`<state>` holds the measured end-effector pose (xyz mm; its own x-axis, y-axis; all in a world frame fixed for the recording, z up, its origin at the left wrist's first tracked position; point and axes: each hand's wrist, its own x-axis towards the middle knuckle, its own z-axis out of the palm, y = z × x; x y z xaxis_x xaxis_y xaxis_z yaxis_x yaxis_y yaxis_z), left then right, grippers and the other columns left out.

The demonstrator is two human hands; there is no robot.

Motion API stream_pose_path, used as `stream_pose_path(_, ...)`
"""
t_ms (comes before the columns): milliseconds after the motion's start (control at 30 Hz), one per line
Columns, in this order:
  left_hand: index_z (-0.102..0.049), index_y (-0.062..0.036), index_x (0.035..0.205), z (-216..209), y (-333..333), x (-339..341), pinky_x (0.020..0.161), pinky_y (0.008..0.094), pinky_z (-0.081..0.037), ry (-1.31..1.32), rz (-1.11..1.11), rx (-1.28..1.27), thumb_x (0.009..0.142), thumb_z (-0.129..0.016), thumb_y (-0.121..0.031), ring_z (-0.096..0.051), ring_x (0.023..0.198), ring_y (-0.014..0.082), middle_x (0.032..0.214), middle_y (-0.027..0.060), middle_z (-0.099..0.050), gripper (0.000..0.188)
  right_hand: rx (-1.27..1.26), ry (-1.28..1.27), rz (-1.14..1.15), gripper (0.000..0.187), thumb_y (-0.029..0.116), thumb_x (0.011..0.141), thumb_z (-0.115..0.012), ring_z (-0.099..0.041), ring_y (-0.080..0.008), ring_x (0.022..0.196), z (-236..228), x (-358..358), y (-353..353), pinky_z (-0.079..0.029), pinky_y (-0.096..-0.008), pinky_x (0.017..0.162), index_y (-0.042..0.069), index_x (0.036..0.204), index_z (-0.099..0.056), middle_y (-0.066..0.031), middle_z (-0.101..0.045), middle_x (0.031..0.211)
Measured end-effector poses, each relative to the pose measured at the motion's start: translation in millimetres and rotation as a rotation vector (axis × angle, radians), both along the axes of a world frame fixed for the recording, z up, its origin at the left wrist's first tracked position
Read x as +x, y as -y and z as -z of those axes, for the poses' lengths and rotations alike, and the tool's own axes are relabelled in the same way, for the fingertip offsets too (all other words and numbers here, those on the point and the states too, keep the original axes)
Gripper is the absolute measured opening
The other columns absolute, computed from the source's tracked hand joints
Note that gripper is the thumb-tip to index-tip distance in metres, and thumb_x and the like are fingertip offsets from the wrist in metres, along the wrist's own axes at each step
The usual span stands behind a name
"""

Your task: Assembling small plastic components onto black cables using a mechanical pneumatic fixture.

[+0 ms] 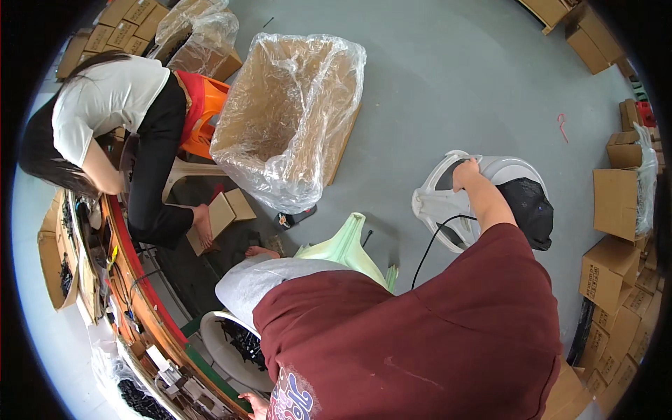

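Observation:
My right hand [464, 173] reaches out to the right, its fingers closed on the edge of a white plastic stool [437, 192] with cut-out openings. Against the stool is a rounded pale grey piece [514, 168], partly covered by black cloth [526, 210]. From there a black cable [427, 255] trails down to the floor. At the bottom of the view, my left hand [256, 404] is beside the workbench edge [227, 399], fingers partly visible and stretched out, with nothing seen in them. Near it stands a white tub [210, 329] of black parts [245, 344].
A light green plastic stool [343, 241] is by my hip. Ahead stands a large carton [343, 150] lined with clear plastic. Another person [115, 105] leans over the bench at left, near an orange stool [210, 115]. Cardboard boxes [616, 203] line the right side.

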<state>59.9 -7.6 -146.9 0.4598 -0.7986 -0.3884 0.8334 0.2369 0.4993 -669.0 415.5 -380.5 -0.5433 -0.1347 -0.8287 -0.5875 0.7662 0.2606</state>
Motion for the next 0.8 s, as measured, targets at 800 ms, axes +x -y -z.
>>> stream_pose_path(800, -0.016, 0.0071, 0.144, -6, 3, 6, 0.093, 0.0507, -0.042, 0.037, -0.014, 0.014, 0.087, -0.044, -0.034, -0.041, 0.121, 0.0353, 0.144, 0.0214, -0.028, 0.075, -0.034, 0.065, 0.071, 0.063, 0.044, 0.072, -0.081, -0.044, -0.0281, 0.135, 5, 1, 147, -0.014, -0.0478, 0.115, 0.02, 0.128, -0.064, -0.007, -0.056, 0.139)
